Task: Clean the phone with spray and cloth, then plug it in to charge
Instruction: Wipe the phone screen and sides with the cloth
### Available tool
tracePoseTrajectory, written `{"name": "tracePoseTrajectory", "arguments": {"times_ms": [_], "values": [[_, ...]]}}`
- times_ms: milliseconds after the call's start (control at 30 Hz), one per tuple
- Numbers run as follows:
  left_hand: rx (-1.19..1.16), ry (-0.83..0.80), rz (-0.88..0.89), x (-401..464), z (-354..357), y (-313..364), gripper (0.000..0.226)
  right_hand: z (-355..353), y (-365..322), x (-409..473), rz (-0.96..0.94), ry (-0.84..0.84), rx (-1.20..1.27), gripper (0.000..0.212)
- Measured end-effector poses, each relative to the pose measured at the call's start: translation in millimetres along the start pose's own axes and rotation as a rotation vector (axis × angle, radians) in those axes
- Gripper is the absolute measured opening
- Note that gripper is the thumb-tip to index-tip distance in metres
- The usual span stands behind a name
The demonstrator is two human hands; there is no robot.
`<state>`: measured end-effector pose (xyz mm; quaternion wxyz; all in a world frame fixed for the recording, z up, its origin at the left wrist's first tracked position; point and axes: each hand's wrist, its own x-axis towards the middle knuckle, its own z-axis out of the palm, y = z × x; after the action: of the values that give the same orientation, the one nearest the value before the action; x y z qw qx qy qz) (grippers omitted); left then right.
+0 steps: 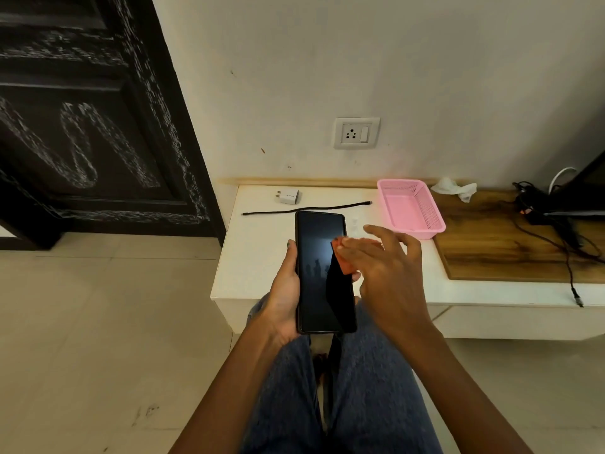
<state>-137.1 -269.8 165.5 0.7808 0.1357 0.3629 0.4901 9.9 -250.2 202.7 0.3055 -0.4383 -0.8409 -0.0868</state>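
A black phone (319, 257) with a dark screen is held upright over my lap, above the front edge of the white table (252, 263). My left hand (284, 296) grips its left side and back. My right hand (386, 263) presses a small orange cloth (342, 258) against the right half of the screen, fingers spread flat. On the table behind lie a white charger adapter (289, 195) and a black cable (304, 209). A small clear object (355, 224), hard to identify, sits just behind my right hand. A wall socket (356, 133) is above the table.
A pink plastic basket (409, 208) stands right of the cable. A crumpled white tissue (453, 188) lies by the wall. A wooden surface (497, 244) to the right carries black wires (556, 247) and a dark screen's base. A dark door (91, 126) stands left.
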Motion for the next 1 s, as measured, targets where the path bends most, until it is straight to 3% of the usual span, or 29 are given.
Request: {"name": "tracePoseTrajectory", "arguments": {"times_ms": [267,467,700,900,1000], "values": [[0.023,0.018,0.001,2,-4,3,0.068,-2,1,-9,-0.042,0.019,-0.024,0.06],[0.03,-0.043,-0.014,3,2,-1,0.072,1,5,5,0.073,0.017,-0.031,0.063],[0.05,0.048,0.012,7,-6,-1,0.067,0,2,-14,0.024,-0.005,-0.006,0.066],[0.024,-0.043,-0.024,8,1,-4,0.072,0,7,8,0.122,-0.039,-0.014,0.067],[-0.002,-0.016,-0.005,9,-2,-3,0.07,3,5,1,0.059,-0.017,0.047,0.054]]}}
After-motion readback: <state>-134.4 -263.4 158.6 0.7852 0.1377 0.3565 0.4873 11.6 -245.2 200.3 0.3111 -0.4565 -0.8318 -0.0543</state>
